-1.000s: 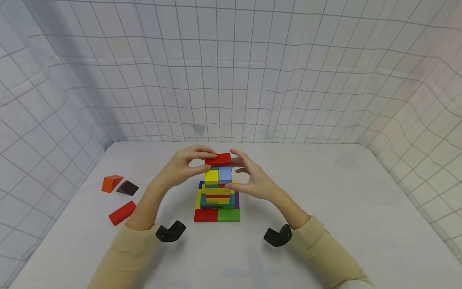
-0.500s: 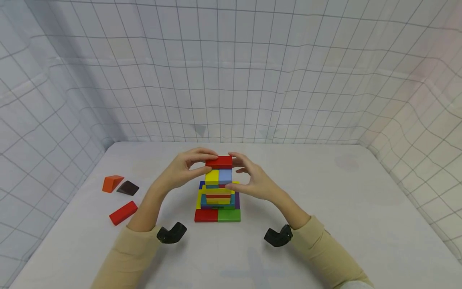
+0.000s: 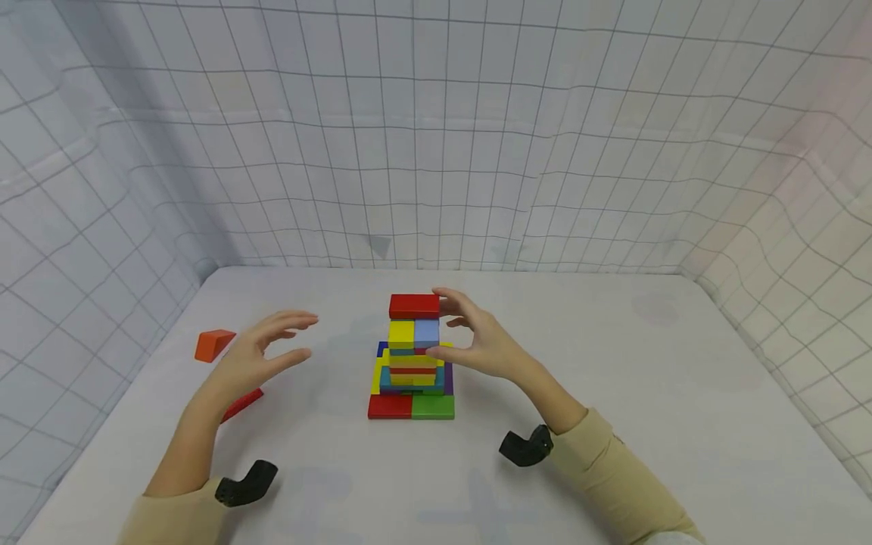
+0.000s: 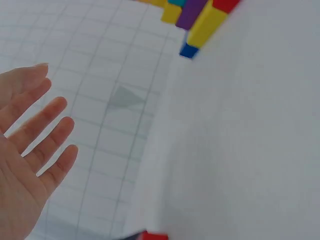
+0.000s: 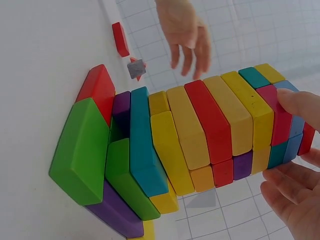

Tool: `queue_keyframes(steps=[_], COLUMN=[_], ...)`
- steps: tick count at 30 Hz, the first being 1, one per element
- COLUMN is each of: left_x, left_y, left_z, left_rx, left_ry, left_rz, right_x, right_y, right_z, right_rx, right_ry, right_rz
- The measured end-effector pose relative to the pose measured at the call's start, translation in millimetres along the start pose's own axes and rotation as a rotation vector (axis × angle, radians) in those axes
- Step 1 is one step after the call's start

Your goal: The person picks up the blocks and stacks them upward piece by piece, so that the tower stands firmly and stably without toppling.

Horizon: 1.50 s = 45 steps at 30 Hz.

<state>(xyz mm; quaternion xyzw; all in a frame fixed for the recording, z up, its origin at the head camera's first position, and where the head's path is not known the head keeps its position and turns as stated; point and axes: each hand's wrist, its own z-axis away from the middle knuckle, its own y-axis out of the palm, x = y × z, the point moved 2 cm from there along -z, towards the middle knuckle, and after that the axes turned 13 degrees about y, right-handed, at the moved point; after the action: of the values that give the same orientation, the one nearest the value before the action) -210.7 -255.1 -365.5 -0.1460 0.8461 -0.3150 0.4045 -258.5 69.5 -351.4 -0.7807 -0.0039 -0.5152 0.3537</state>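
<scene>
A tower of coloured wooden blocks [image 3: 412, 362] stands on the white table, with a red block [image 3: 414, 306] lying flat on top. My right hand [image 3: 480, 344] holds the tower's upper right side. In the right wrist view its thumb lies on a pink block [image 5: 274, 115], and its fingers touch the blocks round the corner. My left hand [image 3: 255, 359] hovers left of the tower, apart from it, fingers spread and holding nothing. An orange triangular block [image 3: 213, 346] and a red block [image 3: 240, 406] lie near it, both partly hidden by hand or wrist.
A dark triangular block [image 5: 136, 69] lies by the orange one; the left hand hides it in the head view. White grid-patterned sheets [image 3: 436, 151] wall in the table [image 3: 613, 363] at the back and sides. Black wrist devices [image 3: 526, 445] jut out at both cuffs.
My left hand has let go of the top red block and moved left and toward me. That block has settled straight on the tower. My right hand has hardly moved.
</scene>
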Motion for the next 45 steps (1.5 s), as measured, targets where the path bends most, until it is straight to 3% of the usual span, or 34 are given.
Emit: queue_keyframes(steps=[2,6,12,16,20,24,29,32,38,41,45], left_x=[10.2,28.2,44.7,48.7,48.8,49.2,47.8,39.8,4.9,-20.4,-49.6], left_y=[-6.2,-14.6,-24.8,-30.0,-28.6,-24.1,-19.2,-16.7,-5.9,2.9,18.5], left_z=[20.7,56.9,99.0,114.8,116.8,114.7,110.0,99.0,49.3,17.9,-17.2], left_rx=[0.000,-0.023,-0.056,-0.062,-0.060,-0.068,-0.125,-0.157,-0.217,-0.217,-0.169], left_ry=[-0.036,-0.044,-0.140,-0.188,-0.221,-0.213,-0.130,-0.093,-0.014,0.095,0.218], left_rz=[-0.060,-0.128,-0.194,-0.194,-0.216,-0.245,-0.260,-0.217,-0.133,-0.112,-0.077], right_x=[0,-1,0,-1,-2,-2,-1,3,11,9,4], right_y=[0,1,1,0,-1,-2,-1,-1,-1,-1,-1], right_z=[0.1,-0.1,0.3,1.1,2.6,3.3,3.4,3.6,3.5,2.6,1.3], right_rx=[-0.002,-0.003,-0.001,-0.001,-0.001,-0.001,0.000,0.003,0.009,0.008,0.007], right_ry=[0.001,-0.003,0.004,0.015,0.010,0.008,0.032,0.049,0.058,0.055,0.036], right_rz=[0.006,0.014,0.015,0.011,0.009,0.014,0.014,0.010,0.003,0.013,0.015])
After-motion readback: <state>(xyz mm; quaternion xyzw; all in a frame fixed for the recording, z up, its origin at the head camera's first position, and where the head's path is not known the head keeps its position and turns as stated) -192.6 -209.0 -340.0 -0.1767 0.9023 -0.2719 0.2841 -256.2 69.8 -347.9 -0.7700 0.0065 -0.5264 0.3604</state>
